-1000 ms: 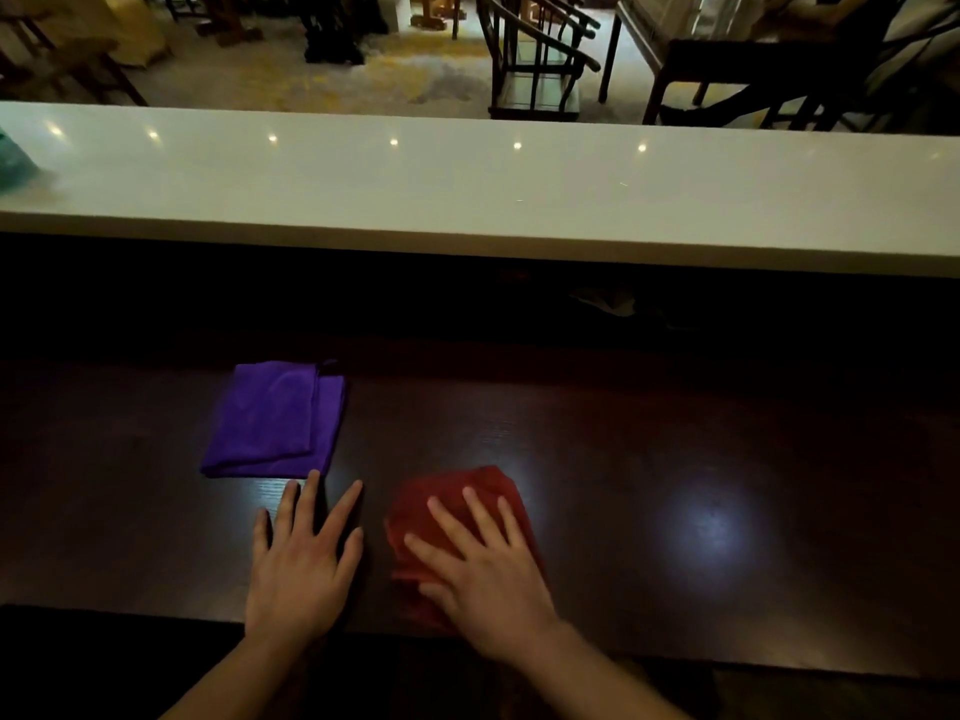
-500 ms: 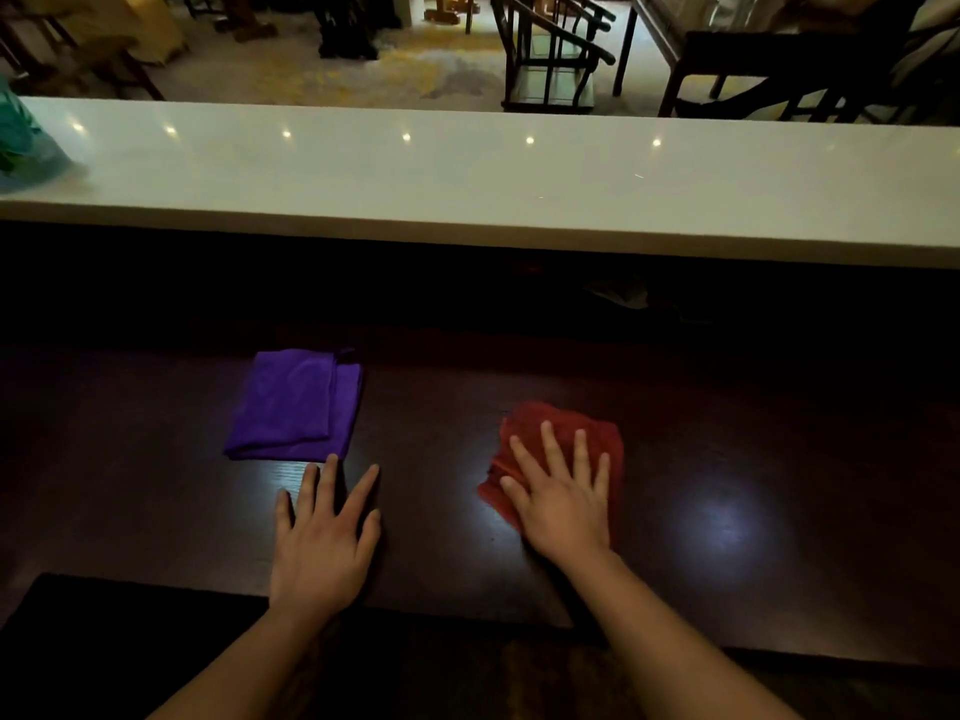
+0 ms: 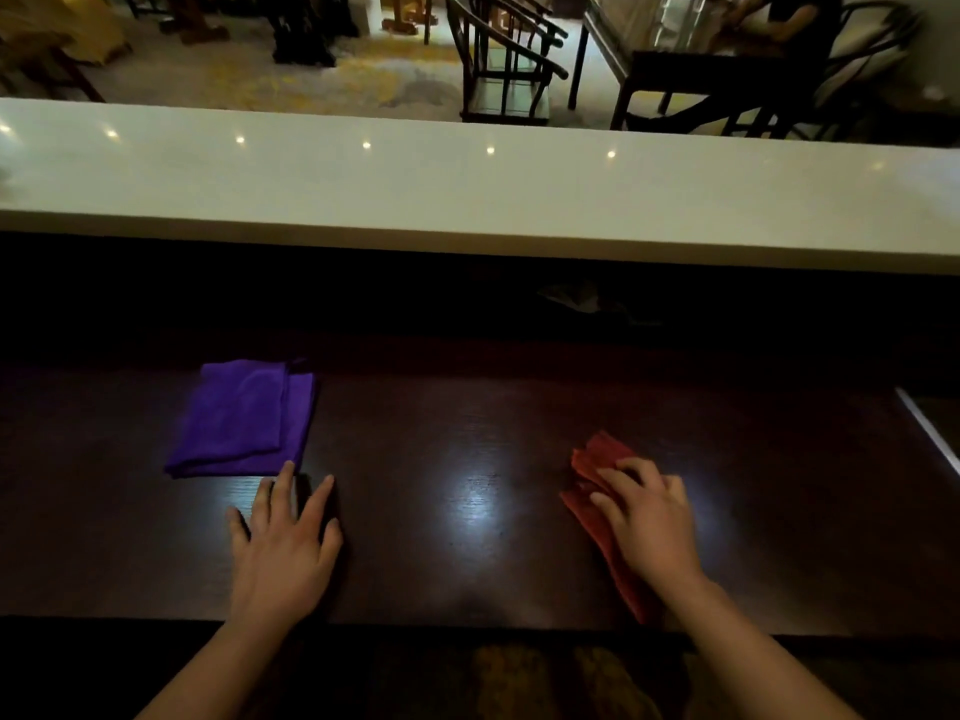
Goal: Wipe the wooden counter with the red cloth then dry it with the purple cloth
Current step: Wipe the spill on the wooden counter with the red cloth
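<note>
The dark wooden counter (image 3: 467,459) runs left to right in front of me. My right hand (image 3: 649,517) presses down on the red cloth (image 3: 597,459), which lies crumpled on the right half of the counter; part of it is hidden under my palm. My left hand (image 3: 285,548) rests flat on the wood with fingers spread and nothing in it. Its fingertips lie just below the folded purple cloth (image 3: 244,418), which sits on the left half.
A long white ledge (image 3: 467,200) rises behind the counter, above a dark recess. Beyond it stand wooden chairs (image 3: 504,59) and a table (image 3: 675,54) where a person sits. A pale edge (image 3: 930,433) marks the counter's right end.
My right hand has slid the red cloth to the right across the counter, from beside my left hand to the right half. My left hand and the purple cloth stayed put.
</note>
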Action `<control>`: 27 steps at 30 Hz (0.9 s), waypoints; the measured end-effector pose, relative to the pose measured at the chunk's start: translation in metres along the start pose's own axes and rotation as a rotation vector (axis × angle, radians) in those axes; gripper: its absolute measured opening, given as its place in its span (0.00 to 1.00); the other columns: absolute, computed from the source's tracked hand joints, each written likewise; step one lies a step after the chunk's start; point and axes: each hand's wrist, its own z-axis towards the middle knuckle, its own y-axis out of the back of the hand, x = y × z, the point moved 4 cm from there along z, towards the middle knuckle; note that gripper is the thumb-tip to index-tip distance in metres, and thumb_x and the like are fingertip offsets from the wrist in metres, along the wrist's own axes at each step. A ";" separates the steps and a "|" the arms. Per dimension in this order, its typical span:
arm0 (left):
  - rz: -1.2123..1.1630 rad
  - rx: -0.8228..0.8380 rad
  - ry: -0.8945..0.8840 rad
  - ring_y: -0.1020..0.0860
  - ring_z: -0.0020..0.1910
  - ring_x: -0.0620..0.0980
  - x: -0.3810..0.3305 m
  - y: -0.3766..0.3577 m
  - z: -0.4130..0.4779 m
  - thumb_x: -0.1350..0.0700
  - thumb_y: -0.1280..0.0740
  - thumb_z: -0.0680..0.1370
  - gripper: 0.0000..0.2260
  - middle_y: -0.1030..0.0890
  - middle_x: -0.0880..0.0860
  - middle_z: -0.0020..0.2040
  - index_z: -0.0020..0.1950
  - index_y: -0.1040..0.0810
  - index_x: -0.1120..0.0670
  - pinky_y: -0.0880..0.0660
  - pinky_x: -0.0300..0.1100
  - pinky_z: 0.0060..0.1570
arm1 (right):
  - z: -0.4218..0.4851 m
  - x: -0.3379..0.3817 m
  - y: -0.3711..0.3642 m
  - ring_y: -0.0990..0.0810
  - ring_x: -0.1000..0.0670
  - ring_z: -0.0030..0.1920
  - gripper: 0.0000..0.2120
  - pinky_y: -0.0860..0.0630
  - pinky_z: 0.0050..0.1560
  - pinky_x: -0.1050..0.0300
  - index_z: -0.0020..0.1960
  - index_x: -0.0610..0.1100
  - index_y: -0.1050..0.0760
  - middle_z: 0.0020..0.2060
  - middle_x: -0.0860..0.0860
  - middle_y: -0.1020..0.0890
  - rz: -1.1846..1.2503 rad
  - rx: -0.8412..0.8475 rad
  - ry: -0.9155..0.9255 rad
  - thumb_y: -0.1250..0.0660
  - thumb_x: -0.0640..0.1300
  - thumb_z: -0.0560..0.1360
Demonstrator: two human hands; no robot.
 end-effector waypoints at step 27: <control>-0.097 -0.014 0.112 0.45 0.75 0.57 -0.045 -0.013 0.015 0.38 0.45 0.79 0.23 0.38 0.52 0.77 0.74 0.37 0.38 0.53 0.69 0.69 | -0.047 -0.107 0.015 0.42 0.48 0.76 0.22 0.46 0.72 0.45 0.70 0.64 0.35 0.75 0.57 0.38 -0.039 0.058 -0.182 0.43 0.65 0.76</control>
